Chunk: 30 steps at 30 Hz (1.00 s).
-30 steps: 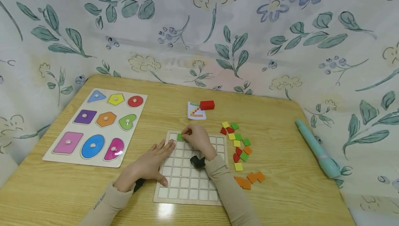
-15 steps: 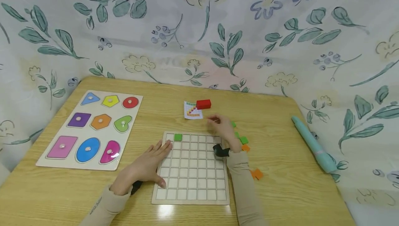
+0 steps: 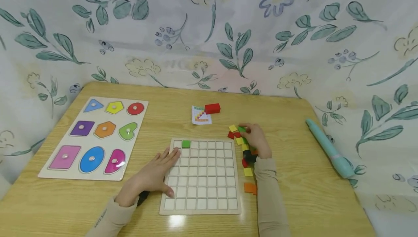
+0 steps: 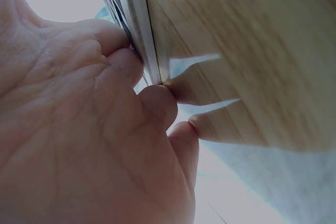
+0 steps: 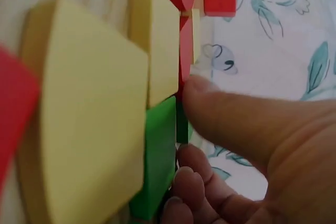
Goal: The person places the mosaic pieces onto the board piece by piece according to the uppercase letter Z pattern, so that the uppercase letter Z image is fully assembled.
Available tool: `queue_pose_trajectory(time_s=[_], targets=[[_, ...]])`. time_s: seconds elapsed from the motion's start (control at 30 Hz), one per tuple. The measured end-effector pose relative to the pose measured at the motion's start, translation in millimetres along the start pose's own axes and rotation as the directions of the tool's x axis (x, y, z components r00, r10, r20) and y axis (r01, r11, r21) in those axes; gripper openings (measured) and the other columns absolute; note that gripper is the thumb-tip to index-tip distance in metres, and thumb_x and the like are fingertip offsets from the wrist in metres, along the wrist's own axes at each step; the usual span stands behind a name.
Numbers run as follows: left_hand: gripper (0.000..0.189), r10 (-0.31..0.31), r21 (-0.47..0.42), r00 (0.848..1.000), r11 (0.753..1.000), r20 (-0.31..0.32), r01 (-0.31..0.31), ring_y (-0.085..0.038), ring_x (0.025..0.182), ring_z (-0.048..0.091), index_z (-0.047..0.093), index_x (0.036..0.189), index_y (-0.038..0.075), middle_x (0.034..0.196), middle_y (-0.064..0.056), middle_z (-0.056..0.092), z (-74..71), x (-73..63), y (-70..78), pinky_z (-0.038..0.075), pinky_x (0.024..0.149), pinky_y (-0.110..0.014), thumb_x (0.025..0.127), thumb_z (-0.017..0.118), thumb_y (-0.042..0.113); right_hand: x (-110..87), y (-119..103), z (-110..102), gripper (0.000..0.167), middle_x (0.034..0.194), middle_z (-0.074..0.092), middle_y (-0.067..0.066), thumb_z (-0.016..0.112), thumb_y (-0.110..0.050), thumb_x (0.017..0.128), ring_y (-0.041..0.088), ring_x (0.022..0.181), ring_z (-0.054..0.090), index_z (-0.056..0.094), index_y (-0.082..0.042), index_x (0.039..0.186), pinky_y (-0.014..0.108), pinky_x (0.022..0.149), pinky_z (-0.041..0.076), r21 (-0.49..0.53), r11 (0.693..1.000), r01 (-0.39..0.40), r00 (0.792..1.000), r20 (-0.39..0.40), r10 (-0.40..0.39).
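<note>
My left hand (image 3: 151, 174) lies with straight, spread fingers across the left edge of a wooden grid board (image 3: 207, 172). In the left wrist view its fingertips meet the board's edge and the tabletop. One green square tile (image 3: 186, 144) sits in the board's top row, second cell from the left. Off the board's upper right, my right hand (image 3: 257, 139) pinches another green square tile (image 5: 182, 123) between thumb and fingers, among loose tiles. Close by lie a yellow tile (image 3: 232, 128), a red quarter-round tile (image 3: 230, 135) and a further green tile (image 5: 157, 156).
Behind the board lie a small pattern card (image 3: 201, 115) and a red block (image 3: 212, 108). A knobbed shape puzzle (image 3: 99, 118) covers the table's left side. Orange tiles (image 3: 250, 188) are beside the right forearm, and a teal wand-shaped object (image 3: 329, 148) lies along the right edge.
My right hand has left the green tile in the board's top row and moved right to the loose tiles, where it pinches another green one. The left hand stays on the board.
</note>
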<state>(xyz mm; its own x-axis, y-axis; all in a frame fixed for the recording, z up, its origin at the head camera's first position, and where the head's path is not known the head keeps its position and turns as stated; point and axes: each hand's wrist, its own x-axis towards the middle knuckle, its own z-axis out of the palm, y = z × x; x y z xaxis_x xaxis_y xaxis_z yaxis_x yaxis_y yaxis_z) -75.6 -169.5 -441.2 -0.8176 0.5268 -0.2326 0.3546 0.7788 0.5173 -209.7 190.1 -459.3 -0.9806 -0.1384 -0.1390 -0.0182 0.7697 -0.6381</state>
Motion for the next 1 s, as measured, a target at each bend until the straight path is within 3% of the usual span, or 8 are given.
queue_pose_trajectory(time_s=[0.2,0.37,0.6,0.83,1.0], targets=[[0.129,0.002,0.008,1.000,1.000,0.000,-0.002,-0.045,0.148,0.006,0.017,0.154,0.000,0.162,-0.020,0.013,2.0,1.0,-2.2,0.011,0.118,-0.064,0.055,0.084,0.051,-3.8,-2.8,-1.6,0.032,0.118,0.052,0.026,0.054,-0.010,0.098,0.032,0.096,0.051,0.059,-0.001,0.128,0.041,0.080,0.047,0.017,0.999,-0.042,0.998,-0.042,0.043],[0.129,0.003,0.017,1.000,1.000,-0.007,-0.003,-0.046,0.148,0.007,0.018,0.153,-0.002,0.161,-0.021,0.013,0.7,0.5,-1.4,0.011,0.118,-0.064,0.056,0.084,0.049,-3.4,-3.8,-1.6,0.032,0.118,0.052,0.027,0.051,-0.006,0.098,0.036,0.100,0.053,0.058,0.000,0.128,0.044,0.083,0.049,0.014,0.999,-0.049,0.996,-0.069,0.050],[0.128,0.002,0.021,1.000,1.000,-0.004,-0.002,-0.046,0.148,0.007,0.017,0.153,-0.002,0.161,-0.021,0.013,1.7,1.2,-2.3,0.011,0.118,-0.064,0.057,0.084,0.050,-3.3,-3.0,-1.3,0.035,0.119,0.051,0.026,0.055,-0.016,0.099,0.035,0.103,0.052,0.055,0.005,0.127,0.045,0.086,0.048,0.027,0.995,-0.094,0.993,-0.072,0.096],[0.129,0.009,0.025,1.000,1.000,-0.002,-0.009,-0.045,0.148,0.007,0.017,0.153,-0.002,0.162,-0.021,0.012,1.9,1.2,-3.7,0.012,0.118,-0.064,0.057,0.083,0.051,-7.0,0.6,-3.5,0.032,0.116,0.051,0.026,0.057,-0.014,0.097,0.036,0.101,0.051,0.057,0.007,0.122,0.046,0.088,0.046,0.006,0.999,-0.033,0.998,-0.048,0.033],[0.129,0.003,0.025,1.000,1.000,0.001,-0.003,-0.045,0.149,0.006,0.016,0.153,-0.002,0.162,-0.020,0.012,2.6,0.2,-4.1,0.011,0.119,-0.063,0.056,0.084,0.050,-7.0,1.2,-3.3,0.029,0.114,0.050,0.023,0.059,-0.014,0.096,0.032,0.097,0.049,0.057,0.006,0.117,0.042,0.086,0.046,0.001,0.999,-0.045,0.999,-0.026,0.045]])
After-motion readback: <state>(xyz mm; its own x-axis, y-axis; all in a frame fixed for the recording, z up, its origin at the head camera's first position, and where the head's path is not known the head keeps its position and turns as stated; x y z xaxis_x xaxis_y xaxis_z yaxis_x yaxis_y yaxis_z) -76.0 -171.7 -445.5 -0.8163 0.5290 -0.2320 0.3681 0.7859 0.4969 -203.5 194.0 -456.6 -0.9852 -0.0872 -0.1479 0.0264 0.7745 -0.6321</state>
